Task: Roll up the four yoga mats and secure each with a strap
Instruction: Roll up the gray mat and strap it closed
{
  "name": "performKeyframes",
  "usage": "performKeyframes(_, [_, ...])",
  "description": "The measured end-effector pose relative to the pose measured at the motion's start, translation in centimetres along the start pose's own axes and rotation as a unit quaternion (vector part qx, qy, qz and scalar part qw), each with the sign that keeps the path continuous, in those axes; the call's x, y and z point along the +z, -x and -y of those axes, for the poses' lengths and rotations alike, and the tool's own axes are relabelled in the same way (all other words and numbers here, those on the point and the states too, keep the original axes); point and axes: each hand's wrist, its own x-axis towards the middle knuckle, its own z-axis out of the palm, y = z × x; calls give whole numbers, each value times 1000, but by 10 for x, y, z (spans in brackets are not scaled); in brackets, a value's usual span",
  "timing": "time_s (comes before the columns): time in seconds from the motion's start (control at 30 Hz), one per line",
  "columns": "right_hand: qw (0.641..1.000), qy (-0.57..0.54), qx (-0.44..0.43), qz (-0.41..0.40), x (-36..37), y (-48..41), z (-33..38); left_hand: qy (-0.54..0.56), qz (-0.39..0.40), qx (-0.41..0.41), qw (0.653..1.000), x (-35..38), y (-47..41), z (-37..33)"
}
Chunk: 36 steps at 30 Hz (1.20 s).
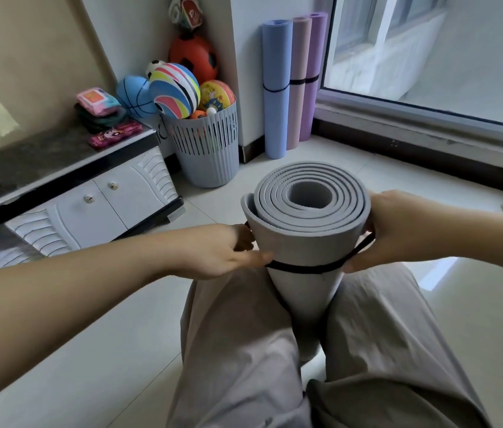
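grey mat (309, 239) upright, left hand (219, 251), right hand (398, 230), fingers (256, 258) clamped on black strap (306, 269)

Arms outstretched, left hand (222, 251) pinching strap (306, 269), right hand (398, 230) gripping it

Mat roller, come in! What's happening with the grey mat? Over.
Left hand and right hand grip black strap round upright grey mat. Three strapped mats by wall. Nothing blocking.

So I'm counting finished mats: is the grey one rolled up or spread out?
Rolled up. The grey mat stands on end, spiral layers showing at its top, with a black strap looped around it.
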Motion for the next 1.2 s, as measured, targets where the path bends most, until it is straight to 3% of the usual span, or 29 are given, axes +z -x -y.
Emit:
performKeyframes(0.07, [999, 42, -2, 3, -2, 4, 2, -158, 10, 7, 987, 1, 1, 0])
performKeyframes(0.17, [997, 71, -25, -25, 1, 10, -4, -338, -14, 80, 938, 13, 6, 4])
performKeyframes(0.27, [995, 71, -33, -59, 16, 19, -15, -374, -89, 165, 908, 25, 11, 14])
performKeyframes(0.33, [989, 78, -65, -108, 25, 26, -22, -403, -171, 257, 862, 33, 12, 18])
performKeyframes(0.47, [953, 135, -227, -151, 37, 41, -23, -425, -207, 301, 828, 48, 7, 14])
performKeyframes(0.53, [941, 138, -277, -138, 49, 45, -17, -439, -186, 300, 826, 56, 4, 10])
performKeyframes(0.63, [944, 111, -281, -136, 63, 46, -9, -436, -185, 303, 827, 64, -1, 7])
performKeyframes(0.77, [947, 106, -276, -129, 65, 38, -15, -352, -204, 289, 866, 67, -9, 1])
performKeyframes(0.87, [951, 115, -259, -125, 56, 39, -45, -326, -159, 283, 888, 56, -9, 32])
performKeyframes(1.0, [958, 124, -234, -111, 53, 26, -65, -401, -176, 227, 870, 31, -15, 63])
performKeyframes(1.2, [975, 112, -188, -31, 46, 2, -70, -375, -52, 127, 917, 20, -32, 36])
